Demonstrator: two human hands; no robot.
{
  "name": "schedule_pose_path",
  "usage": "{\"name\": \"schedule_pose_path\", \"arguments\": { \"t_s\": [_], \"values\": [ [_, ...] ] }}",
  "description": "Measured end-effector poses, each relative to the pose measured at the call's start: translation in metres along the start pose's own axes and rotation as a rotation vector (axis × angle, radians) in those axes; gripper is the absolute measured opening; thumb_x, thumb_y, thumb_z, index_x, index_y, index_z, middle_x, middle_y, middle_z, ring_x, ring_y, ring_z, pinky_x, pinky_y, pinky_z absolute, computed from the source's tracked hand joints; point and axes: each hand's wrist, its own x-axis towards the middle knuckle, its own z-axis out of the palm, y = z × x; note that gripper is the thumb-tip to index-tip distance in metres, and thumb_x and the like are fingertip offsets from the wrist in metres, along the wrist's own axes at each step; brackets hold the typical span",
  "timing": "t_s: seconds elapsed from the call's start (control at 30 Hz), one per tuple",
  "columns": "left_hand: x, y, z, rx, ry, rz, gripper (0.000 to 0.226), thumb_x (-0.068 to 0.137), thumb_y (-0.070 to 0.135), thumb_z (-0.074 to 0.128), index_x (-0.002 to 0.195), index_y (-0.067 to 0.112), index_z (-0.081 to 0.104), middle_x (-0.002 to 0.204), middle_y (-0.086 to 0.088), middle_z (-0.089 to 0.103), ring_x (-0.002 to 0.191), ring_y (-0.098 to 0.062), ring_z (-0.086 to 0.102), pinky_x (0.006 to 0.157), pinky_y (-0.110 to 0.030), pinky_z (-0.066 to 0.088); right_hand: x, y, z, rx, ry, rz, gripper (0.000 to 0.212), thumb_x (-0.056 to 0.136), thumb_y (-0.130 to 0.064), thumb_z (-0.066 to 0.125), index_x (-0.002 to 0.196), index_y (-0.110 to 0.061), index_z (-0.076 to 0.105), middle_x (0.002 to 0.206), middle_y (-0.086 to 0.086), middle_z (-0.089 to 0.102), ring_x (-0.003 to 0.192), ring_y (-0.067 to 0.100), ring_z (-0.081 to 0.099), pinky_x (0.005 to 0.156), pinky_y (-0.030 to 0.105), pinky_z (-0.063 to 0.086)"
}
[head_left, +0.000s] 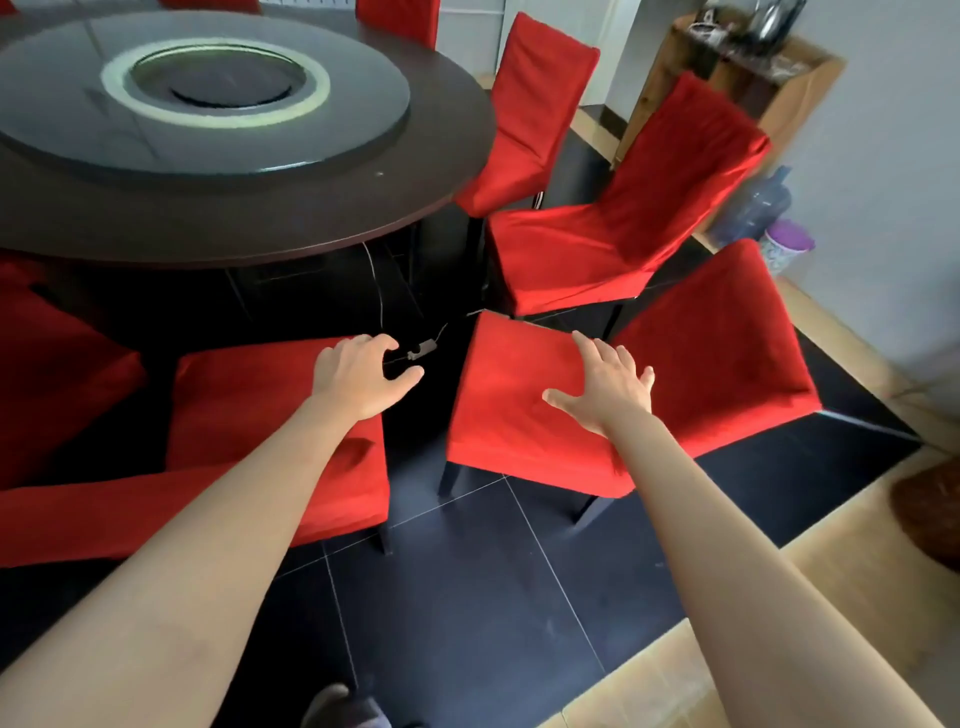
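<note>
our left hand (363, 376) and right hand (610, 387) reach loose-fingered (gripping nothing), so the chair (498, 415) under our right fingertips (581, 339) could skid when pushed.

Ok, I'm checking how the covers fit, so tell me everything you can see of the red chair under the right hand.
The chair wears a bright red, velvety-looking fabric cover over seat and back, slightly creased. Dark legs show beneath on black floor tiles. It stands upright, askew from the round table, back to the right. The right hand spreads open over the seat near the back; contact is unclear. A second chair stands behind.
</note>
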Motion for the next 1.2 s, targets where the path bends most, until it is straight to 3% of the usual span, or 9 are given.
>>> {"name": "schedule_pose_path", "arguments": {
  "t_s": [0.57,0.73,0.93,1.2],
  "values": [
    [0.157,0.260,0.069,0.012,-0.095,0.280,0.062,0.083,0.067,0.051,0.129,0.026,0.057,0.126,-0.001,0.060,0.113,-0.023,0.058,0.095,-0.038,0.044,0.079,0.243,-0.082,0.040,0.133,0.296,0.084,0.084,-0.054,0.064,0.151,-0.029,0.019,0.157,0.002,0.024,0.145,0.028,0.017,0.113,0.059,0.014],
    [0.182,0.355,0.095,0.008,-0.118,0.388,0.060,0.084,0.065,0.052,0.129,0.026,0.056,0.124,0.000,0.061,0.113,-0.023,0.058,0.095,-0.038,0.043,0.096,0.315,-0.094,0.060,0.094,0.338,0.081,0.087,-0.051,0.062,0.151,-0.027,0.020,0.156,0.003,0.027,0.144,0.027,0.020,0.113,0.058,0.016],
    [0.206,0.465,0.127,-0.038,-0.096,0.433,0.063,0.083,0.065,0.052,0.133,0.027,0.048,0.126,0.002,0.062,0.115,-0.022,0.058,0.095,-0.040,0.042,0.147,0.400,-0.112,0.072,0.060,0.244,0.080,0.086,-0.047,0.063,0.151,-0.026,0.021,0.148,0.003,0.040,0.136,0.029,0.035,0.111,0.054,0.028],
    [0.203,0.551,0.169,-0.166,-0.070,0.199,0.065,0.082,0.063,0.056,0.136,0.028,0.047,0.130,0.002,0.060,0.118,-0.020,0.057,0.093,-0.037,0.044,0.228,0.488,-0.125,0.023,-0.078,-0.023,0.084,0.082,-0.040,0.069,0.151,-0.028,0.020,0.145,0.004,0.043,0.129,0.031,0.044,0.107,0.051,0.033]
  ]
}}
